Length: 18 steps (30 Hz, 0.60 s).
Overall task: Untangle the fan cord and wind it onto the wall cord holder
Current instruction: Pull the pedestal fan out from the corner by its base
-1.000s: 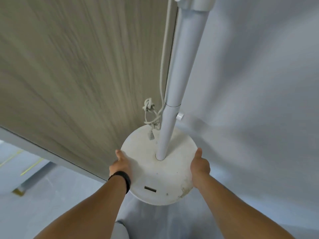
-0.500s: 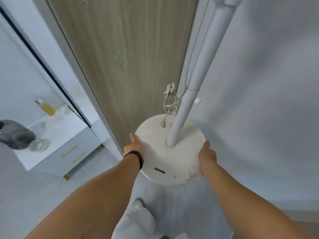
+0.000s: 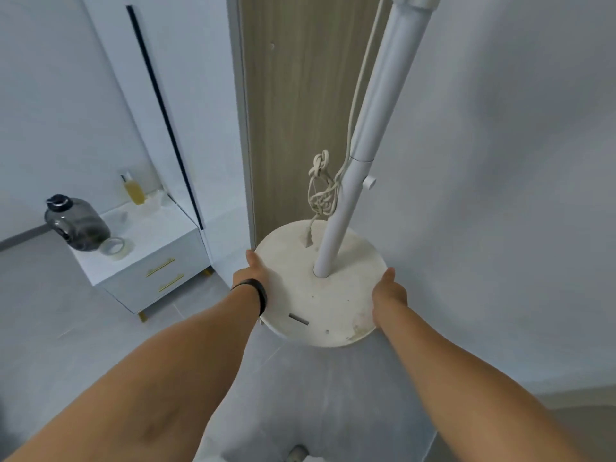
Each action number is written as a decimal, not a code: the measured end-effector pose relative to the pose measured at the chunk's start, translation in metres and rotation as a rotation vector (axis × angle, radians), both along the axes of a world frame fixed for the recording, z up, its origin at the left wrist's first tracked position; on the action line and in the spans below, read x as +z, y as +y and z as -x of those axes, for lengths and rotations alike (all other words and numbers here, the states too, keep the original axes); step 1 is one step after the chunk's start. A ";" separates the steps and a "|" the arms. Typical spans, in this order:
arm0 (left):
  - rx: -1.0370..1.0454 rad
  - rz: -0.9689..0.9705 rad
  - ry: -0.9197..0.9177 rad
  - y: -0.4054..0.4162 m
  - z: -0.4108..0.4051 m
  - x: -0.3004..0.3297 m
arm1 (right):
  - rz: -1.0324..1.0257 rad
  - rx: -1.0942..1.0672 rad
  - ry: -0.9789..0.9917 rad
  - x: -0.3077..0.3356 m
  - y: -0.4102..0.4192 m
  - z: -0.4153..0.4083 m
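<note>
Gripping the round white base (image 3: 320, 295) at opposite edges, both hands hold the fan between them: the left hand (image 3: 250, 275), with a black band (image 3: 258, 291) at its wrist, lays its thumb along the left rim, and the right hand (image 3: 388, 293) lays its thumb along the right rim. The other fingers of each hand go under the rim, out of sight, so I cannot tell how they lie. A white pole (image 3: 366, 145) rises tilted from the middle of the base. The cord (image 3: 321, 191) runs down beside the pole and bunches into a knotted tangle just left of it, above the base, with its end hanging onto the base top. Behind stands a wood-grain panel (image 3: 300, 95). To the left, a white cabinet (image 3: 146, 258) carries a dark jug (image 3: 78, 223), a tape roll (image 3: 113, 249) and a yellow bottle (image 3: 133, 190).
</note>
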State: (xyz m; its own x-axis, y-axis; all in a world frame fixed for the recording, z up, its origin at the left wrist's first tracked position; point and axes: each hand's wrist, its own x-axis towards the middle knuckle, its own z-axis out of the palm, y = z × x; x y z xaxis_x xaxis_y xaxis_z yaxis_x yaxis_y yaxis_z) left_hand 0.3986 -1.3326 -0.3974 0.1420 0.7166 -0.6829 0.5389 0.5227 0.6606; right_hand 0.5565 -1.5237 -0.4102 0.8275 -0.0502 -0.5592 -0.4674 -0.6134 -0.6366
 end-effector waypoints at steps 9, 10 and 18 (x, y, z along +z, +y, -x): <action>0.065 -0.010 -0.038 0.024 0.098 0.018 | 0.040 -0.047 -0.007 0.024 0.029 0.086; 0.066 -0.020 -0.031 0.032 0.116 0.021 | 0.033 -0.049 -0.008 0.027 0.038 0.102; 0.079 -0.023 -0.042 0.105 0.237 0.030 | 0.002 -0.085 -0.024 0.036 0.120 0.214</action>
